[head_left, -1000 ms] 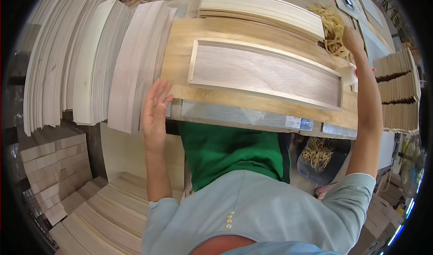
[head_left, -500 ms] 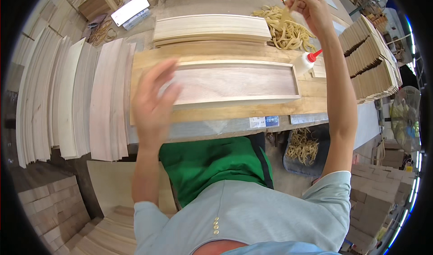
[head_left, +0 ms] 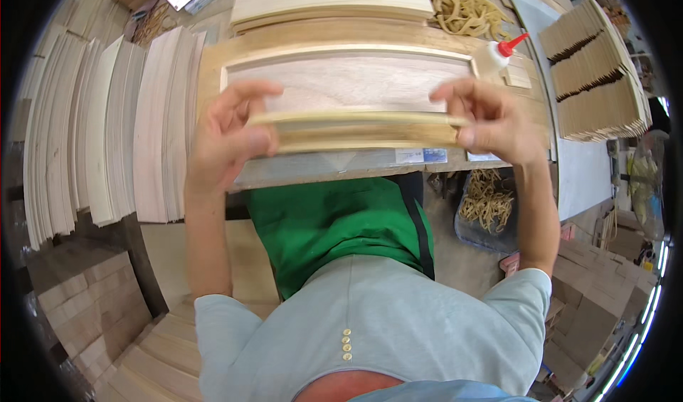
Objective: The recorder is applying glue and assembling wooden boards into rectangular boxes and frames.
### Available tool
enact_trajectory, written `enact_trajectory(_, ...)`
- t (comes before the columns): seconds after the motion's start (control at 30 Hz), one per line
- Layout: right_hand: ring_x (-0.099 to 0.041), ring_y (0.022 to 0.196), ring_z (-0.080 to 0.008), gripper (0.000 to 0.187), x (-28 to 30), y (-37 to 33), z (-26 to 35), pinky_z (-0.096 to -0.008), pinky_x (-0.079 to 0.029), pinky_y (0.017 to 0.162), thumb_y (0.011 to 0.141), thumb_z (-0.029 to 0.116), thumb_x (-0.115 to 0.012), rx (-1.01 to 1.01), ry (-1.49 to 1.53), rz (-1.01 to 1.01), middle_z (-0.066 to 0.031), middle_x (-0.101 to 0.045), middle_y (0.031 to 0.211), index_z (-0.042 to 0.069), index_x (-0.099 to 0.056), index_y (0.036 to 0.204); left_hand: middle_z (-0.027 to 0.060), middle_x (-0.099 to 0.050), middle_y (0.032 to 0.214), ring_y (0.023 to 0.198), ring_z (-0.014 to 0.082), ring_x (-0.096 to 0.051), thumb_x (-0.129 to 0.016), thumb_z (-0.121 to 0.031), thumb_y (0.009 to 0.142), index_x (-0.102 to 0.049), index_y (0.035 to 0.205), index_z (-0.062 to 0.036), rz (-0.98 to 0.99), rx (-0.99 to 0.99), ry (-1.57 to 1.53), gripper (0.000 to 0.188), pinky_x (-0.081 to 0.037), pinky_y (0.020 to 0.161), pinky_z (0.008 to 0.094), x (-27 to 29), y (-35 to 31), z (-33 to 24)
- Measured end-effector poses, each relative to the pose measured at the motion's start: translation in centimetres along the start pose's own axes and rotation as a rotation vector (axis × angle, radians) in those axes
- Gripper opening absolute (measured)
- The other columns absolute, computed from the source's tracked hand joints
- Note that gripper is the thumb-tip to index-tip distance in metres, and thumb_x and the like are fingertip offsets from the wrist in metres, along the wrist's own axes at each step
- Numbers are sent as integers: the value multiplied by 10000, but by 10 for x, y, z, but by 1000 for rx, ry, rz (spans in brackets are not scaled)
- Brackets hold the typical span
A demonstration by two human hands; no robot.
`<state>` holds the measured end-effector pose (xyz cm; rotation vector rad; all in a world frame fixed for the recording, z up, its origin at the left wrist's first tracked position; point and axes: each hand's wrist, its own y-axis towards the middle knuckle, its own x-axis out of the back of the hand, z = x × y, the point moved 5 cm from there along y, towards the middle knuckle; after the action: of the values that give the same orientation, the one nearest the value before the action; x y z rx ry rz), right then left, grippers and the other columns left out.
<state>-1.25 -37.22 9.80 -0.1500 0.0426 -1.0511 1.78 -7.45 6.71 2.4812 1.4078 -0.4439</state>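
Observation:
A shallow rectangular wooden tray with a pale pinkish base lies lengthwise in front of me on a wooden board. Between my two hands a yellowish rubber band is stretched across the tray's near side, blurred by motion. My left hand grips the band near the tray's left end, fingers curled. My right hand holds its other end near the tray's right end, thumb and fingers bent. Whether the band touches the tray, I cannot tell.
Behind the tray lie stacked wooden strips and a heap of rubber bands. A white glue bottle with a red nozzle stands at the right. Thin boards are stacked left; slatted wood is piled right.
My right hand has come down from the heap of bands to the tray's near right corner, bringing a rubber band. My left hand now holds its other end, and the band is stretched.

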Motion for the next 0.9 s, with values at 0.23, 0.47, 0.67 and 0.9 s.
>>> enact_trajectory(0.23,-264,445,0,422,118,-50,-61,-186,-202,361,898,101,-582,-131,-268,-588,78,-312,634,44,-500,1308,-70,-364,564,480,35,-372,-603,-53,841,-412,1344,-6,-331,169,587,540,-334,454,193,94,-38,-24)
enact_trajectory(0.47,-242,449,-1,484,120,-21,-77,-180,-181,372,966,237,-508,-255,-258,-524,78,-319,642,105,-382,1414,-74,-343,543,401,17,-294,-574,-164,909,-327,1428,-61,-294,263,568,584,-384,460,198,109,-8,-3)
enact_trajectory(0.67,-249,433,7,473,120,-11,-86,-164,-182,369,979,253,-483,-303,-74,-410,73,-387,649,108,-374,1416,-76,-348,528,371,15,-294,-539,-186,933,-370,1403,-60,-208,315,422,516,-386,427,197,107,10,1)
enact_trajectory(0.9,-271,389,6,174,136,15,-100,-166,-193,318,963,208,-519,-250,175,-630,48,-452,641,50,-583,1001,-70,-377,513,384,21,-343,-525,-162,930,-551,1205,30,-294,238,317,337,-398,442,201,128,32,10)
